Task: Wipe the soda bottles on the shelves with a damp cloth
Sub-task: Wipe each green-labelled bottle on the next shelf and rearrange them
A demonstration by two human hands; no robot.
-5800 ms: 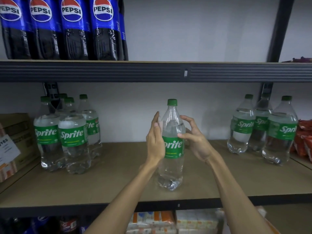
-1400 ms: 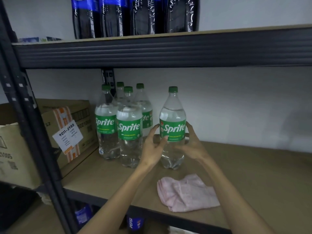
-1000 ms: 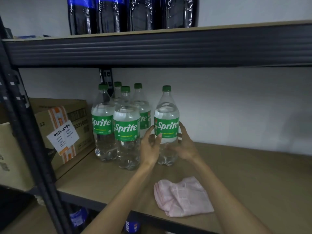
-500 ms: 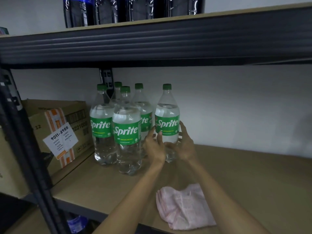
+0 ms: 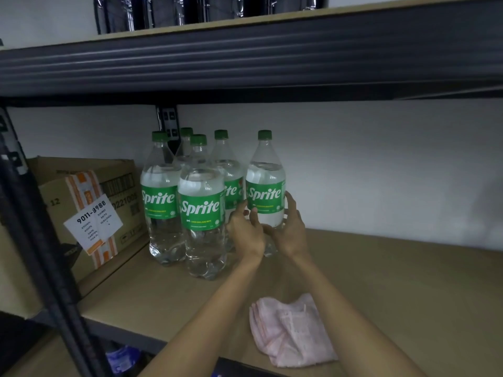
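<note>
With left hand [image 5: 246, 232] and right hand [image 5: 290, 231] both grasping its lower body, we have slid the Sprite bottle [image 5: 266, 191] back beside the cluster [image 5: 190, 202] at its 9 o'clock; the cloth [image 5: 291, 331] lies released at 6 o'clock on the shelf [image 5: 408, 295], so this bottle looks finished.

Bottles [image 5: 202, 210]: clear glossy plastic, highlights on shoulders; green glossy film labels; green plastic caps, matt, finely ribbed. Cloth [image 5: 290, 331], 5 o'clock of bottles: pink woven fabric, soft, crumpled, matt. Shelf [image 5: 394, 281]: tan board, smooth, matt, wood-like. Beam [image 5: 245, 55], 12 o'clock: dark metal, ribbed, slight sheen. Post [image 5: 40, 240]: dark painted metal. Box [image 5: 89, 202], 9 o'clock: brown cardboard, matt; white paper label; orange-white tape. Wall [image 5: 381, 164]: white, matt, smooth.
</note>
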